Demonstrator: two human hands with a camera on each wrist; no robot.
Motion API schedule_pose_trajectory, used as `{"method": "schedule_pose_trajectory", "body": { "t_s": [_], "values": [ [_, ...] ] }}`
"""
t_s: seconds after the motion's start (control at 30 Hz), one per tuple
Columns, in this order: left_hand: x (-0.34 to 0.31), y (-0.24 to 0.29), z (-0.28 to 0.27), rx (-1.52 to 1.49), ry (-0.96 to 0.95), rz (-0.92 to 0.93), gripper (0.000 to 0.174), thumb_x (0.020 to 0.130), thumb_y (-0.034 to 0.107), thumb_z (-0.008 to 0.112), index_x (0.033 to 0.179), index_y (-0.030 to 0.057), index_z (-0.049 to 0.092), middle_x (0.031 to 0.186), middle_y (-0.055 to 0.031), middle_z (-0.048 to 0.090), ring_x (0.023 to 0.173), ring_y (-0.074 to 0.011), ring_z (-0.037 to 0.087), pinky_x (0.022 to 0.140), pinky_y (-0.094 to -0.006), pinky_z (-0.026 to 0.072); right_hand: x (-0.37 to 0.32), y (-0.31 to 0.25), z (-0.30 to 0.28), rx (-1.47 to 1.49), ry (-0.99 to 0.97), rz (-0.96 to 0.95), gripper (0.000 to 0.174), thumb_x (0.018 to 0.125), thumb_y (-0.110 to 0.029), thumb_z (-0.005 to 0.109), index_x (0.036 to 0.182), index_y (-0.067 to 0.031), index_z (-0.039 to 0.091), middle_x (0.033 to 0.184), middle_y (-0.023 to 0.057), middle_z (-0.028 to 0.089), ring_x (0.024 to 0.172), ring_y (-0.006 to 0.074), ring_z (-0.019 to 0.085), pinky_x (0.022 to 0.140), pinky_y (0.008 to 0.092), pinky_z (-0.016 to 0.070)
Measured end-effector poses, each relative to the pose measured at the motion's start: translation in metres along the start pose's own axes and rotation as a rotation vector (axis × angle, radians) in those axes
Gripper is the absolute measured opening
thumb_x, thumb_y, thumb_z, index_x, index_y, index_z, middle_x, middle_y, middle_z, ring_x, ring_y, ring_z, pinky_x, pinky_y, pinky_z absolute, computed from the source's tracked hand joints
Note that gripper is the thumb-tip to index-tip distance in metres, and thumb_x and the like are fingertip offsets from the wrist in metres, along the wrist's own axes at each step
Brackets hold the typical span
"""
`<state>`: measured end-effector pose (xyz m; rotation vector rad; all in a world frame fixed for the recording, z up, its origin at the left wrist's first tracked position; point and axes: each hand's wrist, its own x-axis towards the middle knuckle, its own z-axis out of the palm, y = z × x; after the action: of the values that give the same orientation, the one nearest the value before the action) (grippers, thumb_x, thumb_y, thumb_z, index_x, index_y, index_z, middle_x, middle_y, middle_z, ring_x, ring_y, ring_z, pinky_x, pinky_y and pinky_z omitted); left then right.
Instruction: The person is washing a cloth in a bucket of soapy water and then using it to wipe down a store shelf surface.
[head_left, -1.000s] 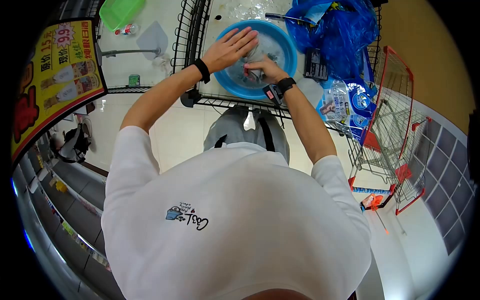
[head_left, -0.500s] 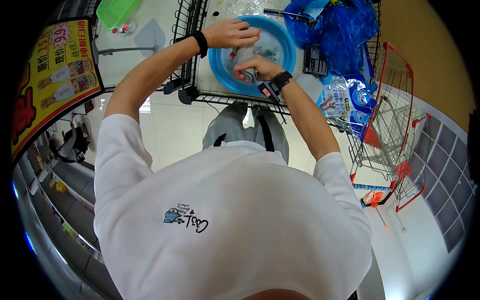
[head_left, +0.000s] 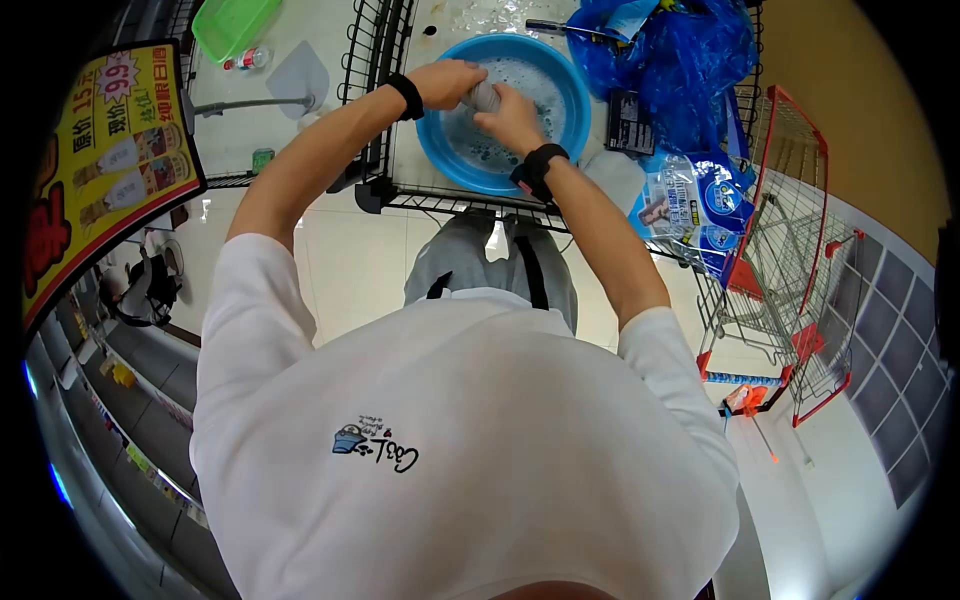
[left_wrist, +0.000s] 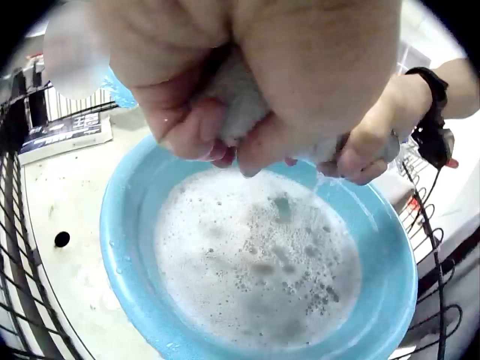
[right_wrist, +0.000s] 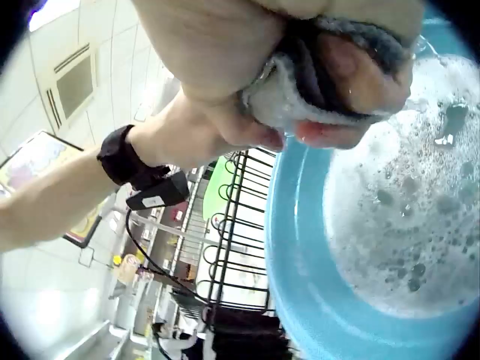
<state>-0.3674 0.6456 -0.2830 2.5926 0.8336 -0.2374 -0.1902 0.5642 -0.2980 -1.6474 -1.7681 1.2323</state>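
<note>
Place: a shop, it looks like.
Yellow sign (head_left: pixel 125 165): big and bright, with bottles on it, an old price of 15 yuan and a new price of 9.9.
Shopping cart (head_left: pixel 808 341): metal wire with red parts, standing at the right side in the head view.
Shelves (head_left: pixel 150 400): long rows at the lower left, with a strip of little colored tags (head_left: pixel 160 474) along an edge.
Tabletop (left_wrist: pixel 71 195): white, with black wire sides (left_wrist: pixel 27 251) like a store rack.
Floor (head_left: pixel 340 270): pale, shiny tiles.
</note>
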Motion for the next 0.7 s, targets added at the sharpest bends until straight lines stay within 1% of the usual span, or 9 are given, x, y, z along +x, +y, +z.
{"method": "schedule_pose_trajectory", "body": {
  "t_s": [0.13,0.23,0.37,0.43,0.5,0.57,0.6,0.63,0.7],
  "values": [
    [0.004,-0.005,0.011,-0.161,0.0,-0.107,0.032,0.07,-0.001,0.063,0.101,-0.0002,0.056,0.09,-0.0219,0.065,0.092,-0.0415,0.063,0.077,-0.0485,0.0507,0.004,-0.003,-0.007,-0.196,-0.022,0.015,0.05,0.074,-0.024,0.071,0.119,-0.0086,0.057,0.101,0.0224,0.068,0.093,0.0383,0.066,0.081,0.0478,0.0528],
    [0.004,0.004,0.018,-0.261,-0.043,-0.284,0.027,0.071,0.004,0.063,0.096,-0.002,0.057,0.088,-0.0244,0.066,0.091,-0.0439,0.062,0.077,-0.0474,0.0504,0.004,0.008,-0.007,-0.396,0.031,-0.118,0.044,0.075,-0.026,0.073,0.113,-0.0111,0.057,0.097,0.0191,0.068,0.087,0.0385,0.068,0.076,0.0499,0.0552],
    [0.001,0.005,0.049,-0.417,0.0,-0.3,0.026,0.071,0.009,0.065,0.093,-0.003,0.06,0.087,-0.0255,0.067,0.087,-0.0429,0.064,0.076,-0.0442,0.0513,0.0,0.025,-0.002,-0.537,0.096,-0.313,0.036,0.075,-0.022,0.071,0.108,-0.0154,0.056,0.088,0.0135,0.066,0.078,0.0339,0.069,0.063,0.0469,0.0561],
    [-0.003,0.008,0.064,-0.714,0.06,-0.322,0.029,0.07,0.013,0.069,0.093,-0.0034,0.062,0.084,-0.0241,0.067,0.079,-0.0385,0.066,0.071,-0.0419,0.0516,0.005,0.034,-0.003,-0.572,0.127,-0.383,0.033,0.076,-0.02,0.069,0.105,-0.0168,0.056,0.086,0.0116,0.065,0.075,0.0325,0.069,0.059,0.0455,0.0558],
    [-0.006,0.013,0.073,-0.768,0.071,-0.275,0.034,0.07,0.015,0.073,0.096,-0.0037,0.062,0.08,-0.0211,0.068,0.073,-0.0338,0.065,0.067,-0.0408,0.0501,0.007,0.044,-0.001,-0.565,0.17,-0.487,0.036,0.073,-0.018,0.071,0.105,-0.0195,0.056,0.083,0.0075,0.063,0.075,0.0287,0.068,0.057,0.0413,0.0541],
    [-0.012,0.048,0.058,-1.122,-0.044,-0.702,0.031,0.069,0.015,0.073,0.091,-0.0041,0.062,0.082,-0.0215,0.068,0.071,-0.0328,0.065,0.066,-0.0394,0.0493,0.007,0.049,-0.001,-0.6,0.222,-0.532,0.032,0.071,-0.016,0.071,0.1,-0.0209,0.058,0.081,0.0052,0.061,0.074,0.026,0.067,0.054,0.0387,0.0531],
    [-0.014,0.06,0.041,-1.185,-0.06,-0.76,0.027,0.071,0.005,0.068,0.096,-0.0031,0.061,0.079,-0.016,0.065,0.069,-0.0288,0.06,0.068,-0.038,0.0485,0.004,0.048,-0.001,-0.563,0.235,-0.533,0.029,0.072,-0.017,0.07,0.099,-0.0206,0.059,0.082,0.006,0.061,0.074,0.0267,0.067,0.055,0.0404,0.0539],
    [-0.011,0.055,0.045,-1.184,-0.062,-0.752,0.027,0.071,0.005,0.068,0.096,-0.0031,0.061,0.079,-0.016,0.065,0.069,-0.0288,0.06,0.068,-0.038,0.0485,0.003,0.047,-0.004,-0.531,0.253,-0.535,0.026,0.073,-0.017,0.069,0.098,-0.0202,0.06,0.082,0.0068,0.062,0.073,0.0274,0.067,0.057,0.0422,0.0548],
    [-0.015,0.047,0.057,-0.793,0.053,-0.435,0.029,0.071,0.005,0.067,0.099,-0.0016,0.061,0.08,-0.0176,0.066,0.072,-0.033,0.063,0.068,-0.0415,0.0495,-0.008,0.043,-0.006,-0.438,0.23,-0.434,0.033,0.07,-0.017,0.072,0.101,-0.0191,0.061,0.086,0.0084,0.063,0.076,0.0296,0.067,0.062,0.0423,0.055]
  ]
}}
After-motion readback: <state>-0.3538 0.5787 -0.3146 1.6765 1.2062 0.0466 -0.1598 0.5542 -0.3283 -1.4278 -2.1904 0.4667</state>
